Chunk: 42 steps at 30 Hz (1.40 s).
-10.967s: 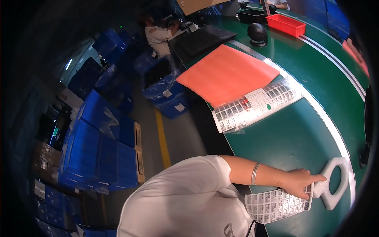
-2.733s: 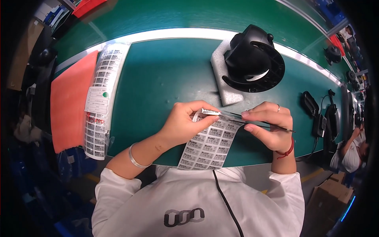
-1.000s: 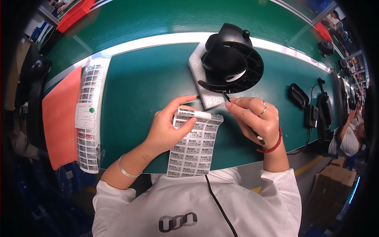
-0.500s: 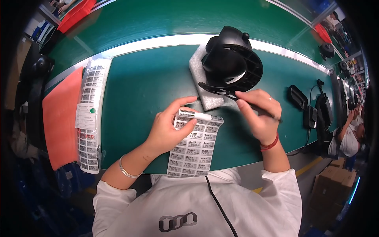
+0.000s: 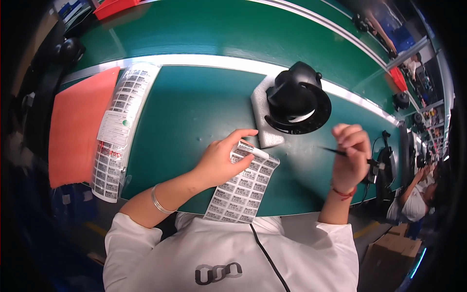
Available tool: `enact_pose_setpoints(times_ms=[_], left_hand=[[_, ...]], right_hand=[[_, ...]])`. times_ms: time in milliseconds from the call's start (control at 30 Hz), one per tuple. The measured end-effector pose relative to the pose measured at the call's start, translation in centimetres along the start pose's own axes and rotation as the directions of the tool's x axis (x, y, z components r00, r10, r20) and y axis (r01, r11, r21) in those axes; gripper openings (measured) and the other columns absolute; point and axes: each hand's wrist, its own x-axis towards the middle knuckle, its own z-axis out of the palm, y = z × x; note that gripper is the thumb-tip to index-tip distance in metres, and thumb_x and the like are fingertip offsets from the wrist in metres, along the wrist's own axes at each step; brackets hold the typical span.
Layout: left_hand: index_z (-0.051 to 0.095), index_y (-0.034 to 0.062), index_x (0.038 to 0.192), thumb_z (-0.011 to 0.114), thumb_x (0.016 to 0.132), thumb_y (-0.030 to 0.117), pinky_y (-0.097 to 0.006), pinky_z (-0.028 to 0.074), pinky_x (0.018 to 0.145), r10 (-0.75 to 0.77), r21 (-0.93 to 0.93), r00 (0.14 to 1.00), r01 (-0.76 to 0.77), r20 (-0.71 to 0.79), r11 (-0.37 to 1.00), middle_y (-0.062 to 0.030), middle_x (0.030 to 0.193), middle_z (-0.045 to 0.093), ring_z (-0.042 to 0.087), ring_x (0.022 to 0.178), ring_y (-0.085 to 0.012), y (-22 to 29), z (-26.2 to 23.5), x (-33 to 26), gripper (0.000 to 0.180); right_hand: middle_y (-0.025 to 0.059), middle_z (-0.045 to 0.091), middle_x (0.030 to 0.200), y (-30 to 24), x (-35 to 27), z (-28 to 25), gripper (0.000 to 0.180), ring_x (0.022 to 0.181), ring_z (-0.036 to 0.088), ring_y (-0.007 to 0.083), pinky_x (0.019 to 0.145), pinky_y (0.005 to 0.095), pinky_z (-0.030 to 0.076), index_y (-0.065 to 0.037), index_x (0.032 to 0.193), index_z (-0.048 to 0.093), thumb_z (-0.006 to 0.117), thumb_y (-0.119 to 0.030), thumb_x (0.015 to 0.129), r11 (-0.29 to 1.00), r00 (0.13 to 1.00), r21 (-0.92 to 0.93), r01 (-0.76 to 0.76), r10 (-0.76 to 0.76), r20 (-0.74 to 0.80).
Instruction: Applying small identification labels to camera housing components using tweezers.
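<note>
My left hand (image 5: 221,159) pinches the curled upper end of a sheet of small printed labels (image 5: 233,197) between thumb and fingers. The sheet hangs down over the table's near edge toward my shirt. In my right hand (image 5: 351,158), raised off the table at the right, are thin black tweezers (image 5: 332,150), their pointed end toward the left; motion blurs them somewhat. Beyond both hands, a black rounded device with a ring-shaped base (image 5: 299,100) lies tilted on a pale foam block (image 5: 264,117). Neither hand touches it.
At the left lie an orange sheet (image 5: 82,131) and a plastic-wrapped stack of label sheets (image 5: 121,131). Black parts with a cable (image 5: 384,163) sit at the right end of the green table (image 5: 194,107). Cardboard boxes (image 5: 391,253) stand on the floor; other people work farther right.
My right hand has drawn away from the black device, moving right with the tweezers. My left hand still holds the label sheet. The whole view has shifted slightly.
</note>
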Motion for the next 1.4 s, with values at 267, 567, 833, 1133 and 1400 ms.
enact_pose_setpoints(times_ms=[267,567,833,1133,1400], left_hand=[[0.052,0.0112,0.131,0.066,0.085,0.013,-0.036,0.053,0.082,0.052,0.034,0.998,-0.053,0.023,0.998,-0.0135,0.102,0.068,0.069,0.093,-0.0258,-0.6,-0.5,0.0,0.049],[0.051,0.0150,0.126,0.062,0.085,0.023,-0.048,0.054,0.078,0.160,0.131,0.987,-0.157,-0.011,0.979,-0.0207,0.093,0.069,0.067,0.083,-0.0406,-0.5,-0.6,-0.1,0.043],[0.053,0.0157,0.123,0.062,0.083,0.024,-0.047,0.055,0.075,0.170,0.196,0.985,-0.167,-0.002,0.966,-0.0126,0.085,0.071,0.069,0.079,-0.0345,-0.3,-0.6,-0.5,0.042],[0.064,0.0116,0.107,0.068,0.087,0.032,-0.033,0.054,0.074,0.201,-0.058,0.969,-0.211,-0.146,0.976,-0.0106,0.090,0.072,0.070,0.079,-0.0210,-0.2,-1.6,0.5,0.028],[0.066,0.0019,0.095,0.070,0.088,0.021,-0.027,0.051,0.063,0.076,-0.281,0.969,-0.143,-0.234,0.949,-0.0079,0.078,0.071,0.067,0.070,-0.0112,0.1,-1.8,0.2,0.021]], right_hand=[[0.0089,0.037,0.055,-2.1,10.2,1.6,0.025,0.049,0.030,0.0144,0.047,0.0307,0.027,0.001,0.087,0.059,0.077,-0.014,0.077,0.601,0.767,-0.788,0.132,0.442,0.466],[0.0134,0.057,0.060,3.4,17.4,5.0,0.028,0.055,0.058,0.0337,0.050,0.0420,0.045,-0.006,0.070,0.050,0.075,-0.018,0.072,0.306,0.852,-0.832,0.464,0.105,0.514],[0.0106,0.067,0.082,21.3,20.5,2.6,0.013,0.073,0.068,0.0320,0.061,0.0440,0.055,-0.010,0.085,0.057,0.065,-0.019,0.079,-0.212,0.831,-0.810,0.546,0.254,0.494],[0.0166,0.062,0.078,15.9,17.6,3.7,0.022,0.066,0.059,0.0306,0.063,0.0388,0.047,-0.003,0.093,0.069,0.060,-0.024,0.094,0.547,0.930,-0.770,0.330,-0.045,0.366],[0.0064,0.048,0.058,-1.5,5.7,5.7,0.072,0.052,0.041,0.0153,0.052,0.0300,0.032,0.002,0.069,0.062,0.025,-0.051,0.099,0.806,0.987,-0.574,0.145,-0.073,0.146]])
